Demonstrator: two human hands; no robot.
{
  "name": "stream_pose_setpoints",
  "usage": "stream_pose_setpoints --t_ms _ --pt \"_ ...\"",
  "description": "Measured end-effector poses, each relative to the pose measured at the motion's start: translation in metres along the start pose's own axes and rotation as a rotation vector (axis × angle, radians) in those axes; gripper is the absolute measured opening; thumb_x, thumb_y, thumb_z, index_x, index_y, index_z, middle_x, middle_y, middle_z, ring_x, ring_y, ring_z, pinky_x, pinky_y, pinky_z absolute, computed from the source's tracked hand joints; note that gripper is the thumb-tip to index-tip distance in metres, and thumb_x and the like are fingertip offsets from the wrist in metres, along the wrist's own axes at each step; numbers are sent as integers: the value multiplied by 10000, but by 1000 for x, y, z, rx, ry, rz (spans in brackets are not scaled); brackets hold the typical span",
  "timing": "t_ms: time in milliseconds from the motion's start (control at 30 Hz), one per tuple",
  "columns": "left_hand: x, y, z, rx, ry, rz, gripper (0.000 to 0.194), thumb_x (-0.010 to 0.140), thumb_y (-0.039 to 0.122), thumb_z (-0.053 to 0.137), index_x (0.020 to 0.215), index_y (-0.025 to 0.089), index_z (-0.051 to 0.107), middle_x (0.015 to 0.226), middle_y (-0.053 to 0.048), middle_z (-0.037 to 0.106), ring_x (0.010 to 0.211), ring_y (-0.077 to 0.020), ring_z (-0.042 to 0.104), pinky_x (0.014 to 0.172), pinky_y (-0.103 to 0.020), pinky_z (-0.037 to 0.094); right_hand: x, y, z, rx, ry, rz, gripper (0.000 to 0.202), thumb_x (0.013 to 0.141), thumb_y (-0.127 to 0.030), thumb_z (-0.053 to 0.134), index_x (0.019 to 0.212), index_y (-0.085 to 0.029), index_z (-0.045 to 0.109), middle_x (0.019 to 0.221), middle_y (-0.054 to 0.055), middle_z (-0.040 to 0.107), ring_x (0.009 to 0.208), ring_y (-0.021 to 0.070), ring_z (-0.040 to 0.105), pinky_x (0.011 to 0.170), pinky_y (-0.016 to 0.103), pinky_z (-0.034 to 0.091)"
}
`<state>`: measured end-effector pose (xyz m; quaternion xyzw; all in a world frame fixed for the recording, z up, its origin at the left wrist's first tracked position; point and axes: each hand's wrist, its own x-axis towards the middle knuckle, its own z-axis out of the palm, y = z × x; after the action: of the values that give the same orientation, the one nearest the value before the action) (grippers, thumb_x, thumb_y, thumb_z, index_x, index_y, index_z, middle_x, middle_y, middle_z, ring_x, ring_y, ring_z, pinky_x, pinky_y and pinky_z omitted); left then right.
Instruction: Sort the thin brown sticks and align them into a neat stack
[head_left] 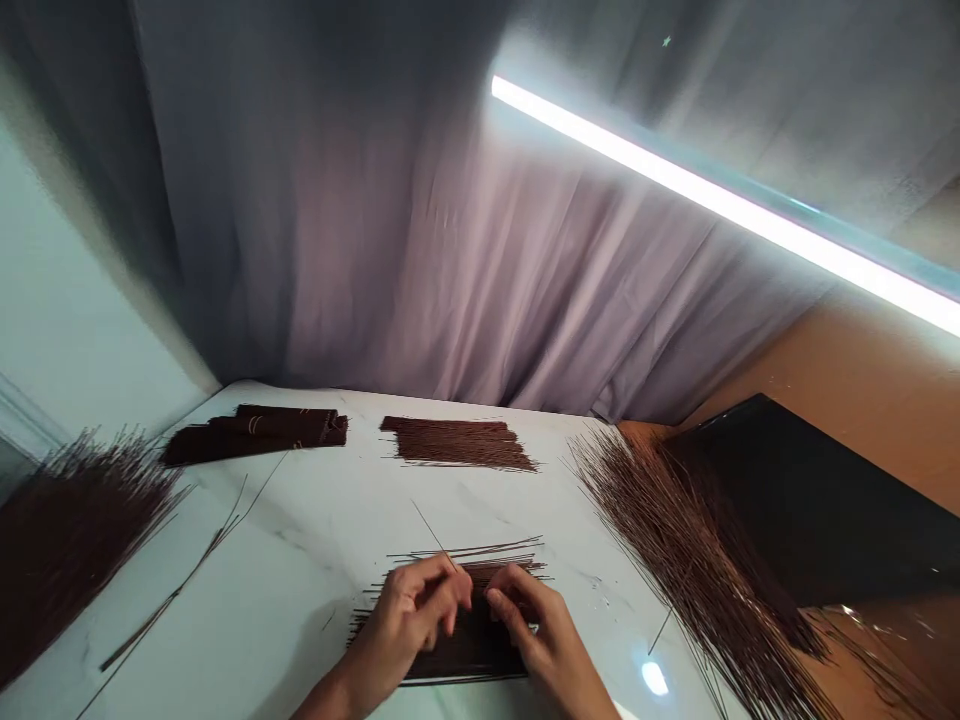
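Note:
My left hand (412, 610) is closed in a pinch over a flat layer of thin dark brown sticks (469, 645) on the table. One thin stick (430, 528) rises at a slant from its fingertips, pointing away to the upper left. My right hand (536, 615) is at the right end of the same layer, thumb and forefinger pressed together. What lies between those fingertips is too small to make out. The sticks lie roughly side by side, with uneven ends jutting out at the left. Both hands cover part of them.
On the white marbled table (247, 590), dark stick bundles (255, 435) and a flat stick stack (461, 442) lie at the back. Large loose heaps flank me, at left (67, 540) and right (697, 550). A few sticks (180, 590) lie at left. A black panel (817, 500) stands at right.

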<state>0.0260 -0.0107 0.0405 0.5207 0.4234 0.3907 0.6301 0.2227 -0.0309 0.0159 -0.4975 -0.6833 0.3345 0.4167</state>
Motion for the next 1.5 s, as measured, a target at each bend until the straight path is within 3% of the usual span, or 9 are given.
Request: stream_pose_setpoints --t_ms 200,333,467,633,733,900,1067,1233,1500 --pt "-7 2 14 262 -276 51 430 962 504 573 699 181 680 627 18 547 574 -124 468 554 -225 336 39 -60 -65 -203 -305 -147 245 1035 -302 486 852 -222 629 768 -3 636 688 146 567 638 246 447" --pt "7 -6 3 209 -9 56 418 976 534 537 768 186 638 627 52 466 542 -105 369 509 -212 276 -2 -49 -25 -394 -61 -356 259 1018 -168 408 863 -227 607 706 6 611 578 130 517 538 245 379" --pt "9 -8 -2 43 -39 -23 432 947 587 554 799 186 613 616 74 428 476 -77 262 444 -196 195 -28 2 15 -278 -3 -234 261 1053 -230 417 863 -221 596 679 -13 610 556 110 526 522 209 406" --pt "-6 3 8 141 -298 -89 415 936 544 590 768 173 670 570 42 515 471 -90 350 454 -191 275 38 -13 -39 -211 -310 -242 271 1047 -300 477 868 -209 660 738 -10 664 659 128 598 620 208 482" --pt "-3 10 1 312 -202 28 383 959 483 572 740 192 689 613 21 558 573 -136 465 547 -220 370 56 -40 -59 -317 -275 -327 254 1040 -254 463 946 -220 697 788 27 670 728 162 592 685 258 471" --pt "8 14 -16 467 59 140 374 1000 464 503 751 218 633 682 27 540 661 -162 515 644 -241 397 -1 -16 -19 -388 -73 -409 221 1033 -188 438 941 -215 637 693 11 620 604 148 547 562 248 405" --pt "-1 9 -5 301 -177 -17 377 997 498 501 810 198 631 636 42 522 537 -115 398 504 -217 301 14 1 -29 -184 -306 -110 286 1044 -318 477 835 -210 639 678 -25 627 595 129 562 569 218 439" --pt "1 0 3 274 -226 -35 396 982 501 539 770 180 636 609 40 518 543 -107 396 498 -206 282 58 -46 -61 -382 -287 -292 295 1052 -259 430 885 -208 668 747 10 640 678 150 566 633 248 421" --pt "7 5 -10 -76 -96 -123 392 942 542 613 834 165 632 664 52 492 525 -67 284 458 -174 177 -13 10 -4 -215 -116 -220 226 1050 -251 435 887 -216 588 676 -24 579 563 108 486 544 217 374"
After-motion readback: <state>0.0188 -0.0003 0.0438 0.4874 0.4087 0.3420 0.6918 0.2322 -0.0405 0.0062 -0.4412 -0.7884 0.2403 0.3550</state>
